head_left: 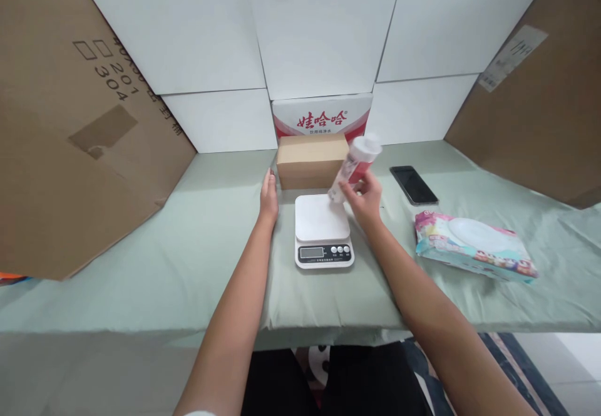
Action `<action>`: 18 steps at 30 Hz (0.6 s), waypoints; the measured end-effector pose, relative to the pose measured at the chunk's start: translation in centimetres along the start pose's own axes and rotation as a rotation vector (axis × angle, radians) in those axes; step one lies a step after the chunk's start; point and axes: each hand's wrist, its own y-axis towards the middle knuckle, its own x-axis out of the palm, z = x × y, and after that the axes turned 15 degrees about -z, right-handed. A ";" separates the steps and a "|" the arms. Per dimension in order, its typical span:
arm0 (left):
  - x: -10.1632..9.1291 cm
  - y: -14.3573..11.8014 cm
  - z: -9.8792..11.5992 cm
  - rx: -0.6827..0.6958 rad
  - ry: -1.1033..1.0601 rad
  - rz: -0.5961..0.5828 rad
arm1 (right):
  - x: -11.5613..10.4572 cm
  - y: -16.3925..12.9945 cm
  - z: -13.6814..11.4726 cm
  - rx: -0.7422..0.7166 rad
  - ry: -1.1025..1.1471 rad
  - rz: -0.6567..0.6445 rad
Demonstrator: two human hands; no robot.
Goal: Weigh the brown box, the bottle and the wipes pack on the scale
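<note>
Head view. My right hand (365,198) grasps a small white-capped bottle with a red label (355,166), fingers wrapped around its lower end. The bottle is tilted, cap up and to the right, and sits in the air just above the far right corner of the white kitchen scale (323,230). It looks clear of the platform, though motion blur makes that uncertain.

My left hand (268,200) lies flat and released on the green table cover (188,265), just left of the scale and beside the small cardboard box (310,161) standing behind it.

In my judgement, good practice here is to bring the bottle upright, centre it over the platform, keep both hands off the scale, and leave the display unobstructed.

Right of the scale: a black phone (414,185) and a pack of wet wipes (474,244).
</note>
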 end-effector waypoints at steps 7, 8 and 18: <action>0.1 0.3 -0.1 -0.006 -0.020 0.021 | -4.9 1.2 4.8 0.199 -0.294 0.520; 0.1 0.3 -0.2 -0.007 -0.017 0.021 | -5.2 1.2 5.4 0.228 -0.315 0.532; 0.3 -0.2 1.1 0.014 -0.004 0.061 | -4.9 1.6 4.1 0.453 -0.283 0.544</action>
